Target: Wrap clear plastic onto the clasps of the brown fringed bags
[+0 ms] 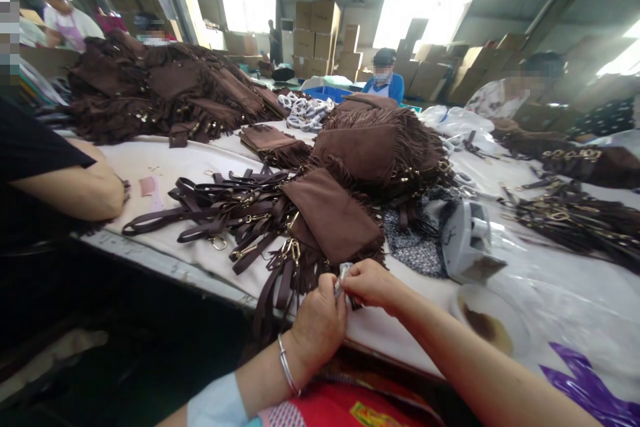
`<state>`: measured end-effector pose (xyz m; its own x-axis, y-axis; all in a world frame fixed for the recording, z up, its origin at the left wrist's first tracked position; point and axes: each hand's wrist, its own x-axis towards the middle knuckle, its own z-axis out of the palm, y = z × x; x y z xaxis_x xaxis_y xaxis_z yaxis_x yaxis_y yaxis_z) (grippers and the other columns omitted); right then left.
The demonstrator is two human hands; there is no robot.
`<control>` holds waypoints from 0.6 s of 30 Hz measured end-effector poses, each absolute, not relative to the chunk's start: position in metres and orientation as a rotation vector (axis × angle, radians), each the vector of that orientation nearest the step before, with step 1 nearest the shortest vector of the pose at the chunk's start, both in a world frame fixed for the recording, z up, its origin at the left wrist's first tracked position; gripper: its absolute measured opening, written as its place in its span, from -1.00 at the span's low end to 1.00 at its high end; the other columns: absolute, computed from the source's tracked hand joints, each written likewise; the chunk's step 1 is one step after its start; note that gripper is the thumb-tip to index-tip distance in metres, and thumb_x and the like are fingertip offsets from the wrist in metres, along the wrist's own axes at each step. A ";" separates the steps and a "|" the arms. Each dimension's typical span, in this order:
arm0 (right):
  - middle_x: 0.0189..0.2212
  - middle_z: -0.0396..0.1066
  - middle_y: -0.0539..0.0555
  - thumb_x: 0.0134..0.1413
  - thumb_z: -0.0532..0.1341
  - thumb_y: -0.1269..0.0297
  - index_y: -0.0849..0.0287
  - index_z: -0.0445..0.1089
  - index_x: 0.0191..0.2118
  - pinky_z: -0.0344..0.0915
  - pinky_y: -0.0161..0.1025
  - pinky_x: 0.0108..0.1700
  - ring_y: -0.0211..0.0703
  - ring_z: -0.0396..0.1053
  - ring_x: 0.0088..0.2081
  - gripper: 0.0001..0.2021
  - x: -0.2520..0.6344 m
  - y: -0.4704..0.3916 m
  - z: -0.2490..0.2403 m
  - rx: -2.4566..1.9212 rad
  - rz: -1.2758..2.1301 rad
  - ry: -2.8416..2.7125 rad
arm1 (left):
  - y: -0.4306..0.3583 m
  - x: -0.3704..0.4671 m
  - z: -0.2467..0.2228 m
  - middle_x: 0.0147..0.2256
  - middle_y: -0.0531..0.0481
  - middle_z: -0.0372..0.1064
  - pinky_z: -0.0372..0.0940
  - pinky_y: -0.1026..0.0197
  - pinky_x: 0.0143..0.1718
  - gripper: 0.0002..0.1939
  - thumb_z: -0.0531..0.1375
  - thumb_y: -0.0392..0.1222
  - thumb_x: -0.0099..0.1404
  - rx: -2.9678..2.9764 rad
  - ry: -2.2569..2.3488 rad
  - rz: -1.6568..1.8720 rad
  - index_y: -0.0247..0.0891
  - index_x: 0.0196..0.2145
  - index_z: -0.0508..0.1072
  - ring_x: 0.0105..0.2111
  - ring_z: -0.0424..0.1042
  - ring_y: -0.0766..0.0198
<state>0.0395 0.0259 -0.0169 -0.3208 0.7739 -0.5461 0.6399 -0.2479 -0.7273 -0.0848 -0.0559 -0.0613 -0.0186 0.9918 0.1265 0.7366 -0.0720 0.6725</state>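
Observation:
My left hand [317,323], with a silver bangle at the wrist, is closed at the table's front edge. Its thumb and fingers pinch a small piece of whitish, see-through wrapping [344,271]; what it covers is too small to make out. My right hand [373,283] pinches the same piece from the other side. Just beyond my fingers lies a brown fringed pouch [335,213]. Dark brown wrist straps [200,213] with gold-coloured clasps spread out to its left, some hanging over the edge near my left hand.
More fringed pouches are heaped behind [357,150] and at far left [175,83]. A white tape dispenser [465,240] and a round container [487,320] stand right. A co-worker's arm [75,183] rests at left; another person [384,80] sits opposite.

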 end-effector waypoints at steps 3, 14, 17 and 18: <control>-0.85 0.15 -0.11 -0.15 0.19 0.34 0.17 0.26 -0.73 -0.10 -0.39 -0.69 -0.41 0.00 -0.77 -0.77 0.039 0.024 -0.017 -1.756 1.616 -1.813 | -0.057 -0.086 -0.063 -0.38 -0.09 0.44 0.21 0.19 -0.42 -0.84 -0.06 -0.19 0.40 1.880 1.778 0.868 -0.24 -0.15 0.25 -0.39 0.48 0.14; -0.81 0.19 -0.10 -0.18 0.13 0.42 0.21 0.35 -0.68 -0.14 -0.38 -0.71 -0.42 -0.01 -0.76 -0.83 0.054 0.001 -0.026 -1.628 1.697 -1.533 | -0.045 -0.083 -0.049 -0.56 0.05 0.35 0.14 0.30 -0.53 -0.86 0.07 -0.19 0.26 1.179 1.514 0.961 -0.24 -0.44 0.33 -0.59 0.29 0.35; -0.81 0.19 -0.10 -0.19 0.11 0.44 0.20 0.31 -0.69 -0.15 -0.38 -0.71 -0.43 -0.04 -0.77 -0.83 0.053 -0.005 -0.027 -1.550 1.757 -1.401 | -0.045 -0.079 -0.048 -0.59 0.11 0.29 0.02 0.36 -0.65 -0.85 0.14 -0.13 0.19 0.793 1.293 0.991 -0.25 -0.45 0.30 -0.69 0.11 0.46; -0.81 0.20 -0.10 -0.19 0.11 0.44 0.20 0.30 -0.69 -0.15 -0.39 -0.71 -0.43 -0.04 -0.77 -0.83 0.053 -0.007 -0.027 -1.533 1.777 -1.360 | -0.045 -0.079 -0.047 -0.58 0.12 0.28 0.00 0.38 -0.67 -0.84 0.17 -0.13 0.16 0.702 1.225 0.997 -0.26 -0.45 0.30 -0.70 0.08 0.48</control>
<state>0.0532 -0.0065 -0.0270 -0.2998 0.8136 -0.4981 0.2685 -0.4291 -0.8624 -0.0791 -0.0451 -0.0472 0.0338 0.9027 -0.4289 -0.2370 0.4242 0.8740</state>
